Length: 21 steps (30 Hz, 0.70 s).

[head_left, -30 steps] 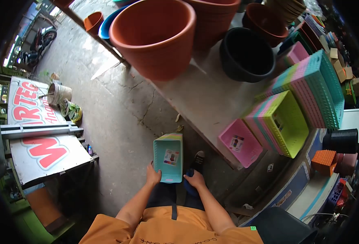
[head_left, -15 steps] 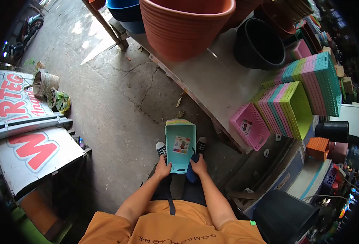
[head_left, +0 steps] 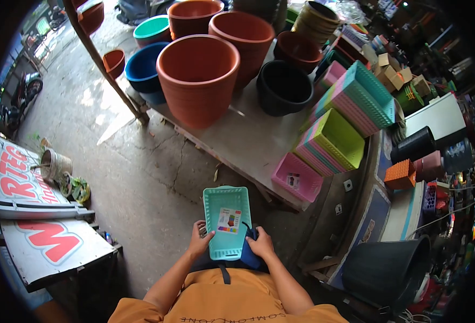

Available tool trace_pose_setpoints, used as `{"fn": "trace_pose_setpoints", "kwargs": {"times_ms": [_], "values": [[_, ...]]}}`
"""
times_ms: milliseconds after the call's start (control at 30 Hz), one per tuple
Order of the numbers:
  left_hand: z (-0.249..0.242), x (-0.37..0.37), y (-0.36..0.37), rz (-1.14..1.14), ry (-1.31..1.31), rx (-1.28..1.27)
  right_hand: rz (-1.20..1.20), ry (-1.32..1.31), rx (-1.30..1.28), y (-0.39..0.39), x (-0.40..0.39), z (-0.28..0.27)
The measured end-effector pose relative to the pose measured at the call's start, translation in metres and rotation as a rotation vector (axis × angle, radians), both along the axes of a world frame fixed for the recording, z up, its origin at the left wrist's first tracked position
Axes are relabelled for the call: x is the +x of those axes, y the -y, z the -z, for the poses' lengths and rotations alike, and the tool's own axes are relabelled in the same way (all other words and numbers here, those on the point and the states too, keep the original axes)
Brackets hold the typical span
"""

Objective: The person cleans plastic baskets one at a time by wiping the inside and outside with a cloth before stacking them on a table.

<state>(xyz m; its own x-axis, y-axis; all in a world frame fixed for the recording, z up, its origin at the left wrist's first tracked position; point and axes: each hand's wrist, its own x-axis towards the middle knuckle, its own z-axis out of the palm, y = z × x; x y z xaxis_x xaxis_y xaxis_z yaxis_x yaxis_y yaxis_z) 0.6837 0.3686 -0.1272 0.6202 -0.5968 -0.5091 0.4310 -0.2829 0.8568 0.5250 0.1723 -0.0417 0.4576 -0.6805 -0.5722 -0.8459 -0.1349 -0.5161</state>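
Note:
A teal plastic basket (head_left: 214,207) is held in front of my body, its open top facing me. A printed label card (head_left: 229,220) lies inside it. My left hand (head_left: 199,239) grips the near left side, thumb over the rim and fingers outside. On the near right side, my right hand (head_left: 261,244) is closed around a dark blue cloth-like item (head_left: 250,255) with a thin dark loop, pressed against the basket's edge. The fingers beneath that item are hidden.
A table (head_left: 248,145) ahead carries large terracotta-coloured pots (head_left: 197,81), a black pot (head_left: 284,89) and nested stacks of coloured baskets (head_left: 331,142). A pink basket (head_left: 297,180) sits at its near corner. Sign boards (head_left: 54,247) stand left; a large black tub (head_left: 382,272) is at right.
The basket has come up and levelled, hiding my shoes and the other coloured rims beneath it. Both hands stay on it. The view has tilted up, showing more of the table.

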Motion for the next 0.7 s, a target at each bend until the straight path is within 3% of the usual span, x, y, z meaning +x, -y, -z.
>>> {"fn": "trace_pose_setpoints", "kwargs": {"times_ms": [167, 367, 467, 533, 567, 700], "values": [[-0.057, -0.003, 0.028, -0.007, -0.235, -0.194, -0.036, 0.133, 0.040, 0.014, -0.020, -0.047], [-0.096, -0.036, 0.069, -0.080, -0.047, -0.258, 0.019, 0.257, 0.030, 0.046, -0.065, -0.051], [-0.107, -0.052, 0.081, -0.122, -0.046, -0.297, 0.118, 0.370, 0.166, 0.073, -0.094, -0.045], [-0.113, -0.062, 0.091, -0.159, -0.022, -0.328, 0.278, 0.672, 0.561, 0.086, -0.105, -0.078], [-0.115, -0.069, 0.094, -0.193, -0.017, -0.354, 0.277, 0.722, 0.522, 0.088, -0.103, -0.108], [-0.129, -0.096, 0.117, -0.224, 0.026, -0.351, 0.210, 0.965, 0.445, 0.092, -0.095, -0.124]]}}
